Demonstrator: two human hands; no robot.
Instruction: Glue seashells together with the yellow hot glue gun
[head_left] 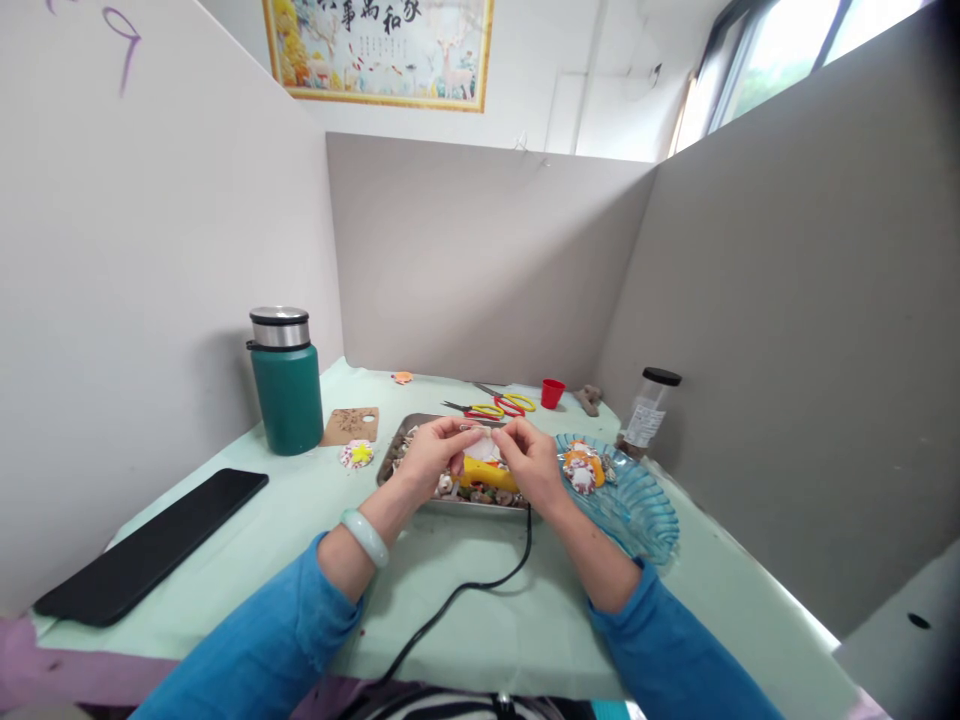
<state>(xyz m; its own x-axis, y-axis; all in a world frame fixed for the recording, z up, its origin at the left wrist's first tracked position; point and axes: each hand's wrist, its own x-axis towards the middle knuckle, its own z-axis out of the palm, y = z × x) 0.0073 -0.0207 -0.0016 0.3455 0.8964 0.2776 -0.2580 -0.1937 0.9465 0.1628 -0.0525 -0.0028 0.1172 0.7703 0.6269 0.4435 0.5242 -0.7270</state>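
Note:
Over a metal tray of small shell-like pieces, my left hand and my right hand meet with fingertips nearly touching. Both hands are pinched closed at a small whitish item between them, too small to make out. Below the fingers, a yellow tool lies across the tray, and a black cord runs from the tray to the table's front edge. A blue ribbed plate holding orange and white decorated pieces is right of my right hand.
On the left stand a green bottle and a long black pad, near a brown board and a decorated disc. Scissors, a red cup and a clear jar are farther back. Grey partitions enclose the table.

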